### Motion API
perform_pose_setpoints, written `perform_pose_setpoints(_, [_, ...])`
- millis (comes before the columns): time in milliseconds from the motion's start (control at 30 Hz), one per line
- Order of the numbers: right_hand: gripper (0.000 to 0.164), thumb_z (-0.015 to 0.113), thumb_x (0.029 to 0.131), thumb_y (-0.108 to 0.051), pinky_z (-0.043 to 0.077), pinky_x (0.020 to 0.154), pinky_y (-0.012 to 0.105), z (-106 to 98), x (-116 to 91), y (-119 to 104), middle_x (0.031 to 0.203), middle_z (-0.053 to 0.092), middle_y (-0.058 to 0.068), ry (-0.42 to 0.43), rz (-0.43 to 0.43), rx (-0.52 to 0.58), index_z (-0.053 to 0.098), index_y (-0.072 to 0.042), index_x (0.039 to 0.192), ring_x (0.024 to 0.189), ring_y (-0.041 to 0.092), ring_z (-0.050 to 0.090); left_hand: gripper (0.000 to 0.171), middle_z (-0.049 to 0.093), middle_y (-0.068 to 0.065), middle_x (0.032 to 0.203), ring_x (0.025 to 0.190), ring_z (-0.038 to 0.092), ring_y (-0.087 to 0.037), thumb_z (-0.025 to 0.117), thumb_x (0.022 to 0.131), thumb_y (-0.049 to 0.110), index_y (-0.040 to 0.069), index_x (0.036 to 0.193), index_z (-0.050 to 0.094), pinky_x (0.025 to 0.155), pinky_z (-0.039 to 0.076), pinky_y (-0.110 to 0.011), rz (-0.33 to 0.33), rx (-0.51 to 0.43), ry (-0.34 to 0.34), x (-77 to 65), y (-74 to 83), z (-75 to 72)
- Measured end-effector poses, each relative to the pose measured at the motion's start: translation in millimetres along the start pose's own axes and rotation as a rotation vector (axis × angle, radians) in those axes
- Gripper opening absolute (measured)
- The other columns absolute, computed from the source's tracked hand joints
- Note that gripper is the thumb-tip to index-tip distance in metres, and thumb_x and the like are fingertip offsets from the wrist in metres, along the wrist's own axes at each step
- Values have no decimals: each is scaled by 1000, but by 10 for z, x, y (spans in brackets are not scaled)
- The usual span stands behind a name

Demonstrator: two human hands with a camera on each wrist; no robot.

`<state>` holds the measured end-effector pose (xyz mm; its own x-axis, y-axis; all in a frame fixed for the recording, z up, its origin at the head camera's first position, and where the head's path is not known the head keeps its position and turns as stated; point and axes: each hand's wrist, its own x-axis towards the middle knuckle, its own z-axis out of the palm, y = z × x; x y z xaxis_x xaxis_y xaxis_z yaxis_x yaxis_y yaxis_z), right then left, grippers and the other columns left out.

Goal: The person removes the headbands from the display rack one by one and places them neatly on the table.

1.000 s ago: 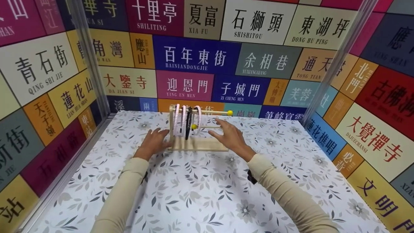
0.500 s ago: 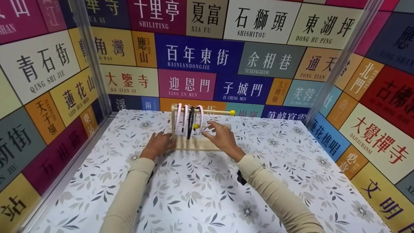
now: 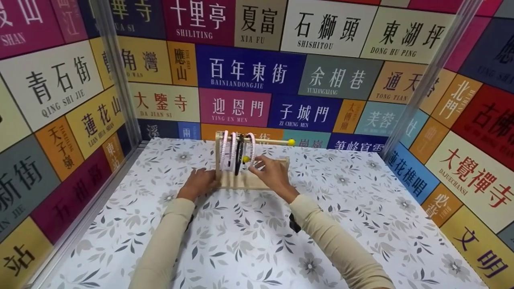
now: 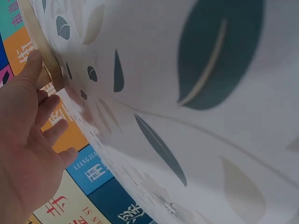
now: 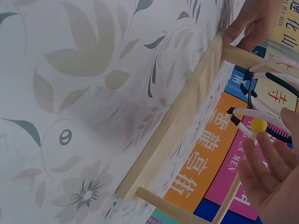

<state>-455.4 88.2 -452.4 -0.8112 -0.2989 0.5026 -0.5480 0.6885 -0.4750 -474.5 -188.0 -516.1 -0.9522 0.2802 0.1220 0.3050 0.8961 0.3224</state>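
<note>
A wooden rack point(image 3: 245, 182) with a flat base stands near the table's back. Several pink and black headbands hang on it, the rightmost a pink headband point(image 3: 252, 146). Two rods end in yellow balls; one yellow ball point(image 5: 259, 124) shows close to my right fingers. My left hand point(image 3: 199, 182) holds the rack's left end between thumb and fingers, and the wood shows beside the thumb in the left wrist view. My right hand point(image 3: 271, 174) is at the lower part of the rightmost headband, thumb and fingers spread apart around it. Contact there is unclear.
A white cloth with grey leaves and flowers covers the table point(image 3: 241, 241). Colourful sign panels point(image 3: 249, 72) form walls behind and on both sides, with clear corner posts point(image 3: 116, 72).
My right hand has moved left from the rods' free ends to the rightmost headband. My left hand has closed in on the rack's left end. The view has shifted slightly.
</note>
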Motion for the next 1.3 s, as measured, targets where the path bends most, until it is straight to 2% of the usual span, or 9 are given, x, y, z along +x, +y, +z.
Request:
perform_pose_setpoints(167, [26,80,93,-28,61,69,42,35,10,-4,98,79,11,24,-17,-20,76,-10,111,79,22,77,24,73,-12,105,108,62,-37,64,104,30,10,116,72,111,37,-63,3,-2,-11,-42,5,-16])
perform_pose_setpoints(300, [19,79,94,-29,60,63,38,48,10,-26,95,80,5,49,-18,-59,79,-13,104,77,18,76,27,72,-13,106,107,62,-37,64,105,32,10,117,71,107,40,-61,0,-2,-26,-31,7,-19])
perform_pose_setpoints(433, [17,76,96,-31,58,59,35,63,-3,-46,95,80,0,52,-16,-76,80,-16,104,77,16,75,29,72,-14,109,109,62,-39,62,105,33,8,118,70,109,38,-63,-17,4,-42,-30,4,-22])
perform_pose_setpoints(600, [17,75,97,-30,59,62,35,77,-2,-55,96,79,-1,51,-11,-60,80,-15,105,78,16,75,32,71,-14,111,113,61,-38,62,105,35,8,119,69,116,31,-64,-57,-14,-62,-37,-3,-18])
perform_pose_setpoints(700, [16,74,98,-29,59,64,36,77,-2,-57,95,79,-1,54,-3,-56,79,-15,103,79,15,75,31,71,-12,106,108,62,-36,64,104,35,8,117,69,114,34,-62,-65,-30,-61,-30,0,-11])
perform_pose_setpoints(867, [14,72,98,-29,58,61,38,69,-5,-57,89,78,-3,58,24,-67,78,-17,100,78,14,74,29,69,-11,96,98,62,-33,66,103,35,8,111,69,104,41,-58,-66,-32,-62,-5,4,3])
perform_pose_setpoints(1100, [18,73,97,-35,56,60,38,80,10,-63,88,78,-2,38,44,-64,77,-18,97,74,15,72,30,70,-12,104,106,62,-34,66,103,35,8,116,69,115,33,-59,-77,-38,-75,-2,-4,8])
perform_pose_setpoints(1300, [19,76,96,-36,56,60,40,99,17,-82,89,78,0,57,22,-71,76,-17,95,74,17,72,30,70,-12,105,106,62,-34,65,104,36,8,116,69,113,35,-58,-84,-24,-79,6,2,-2])
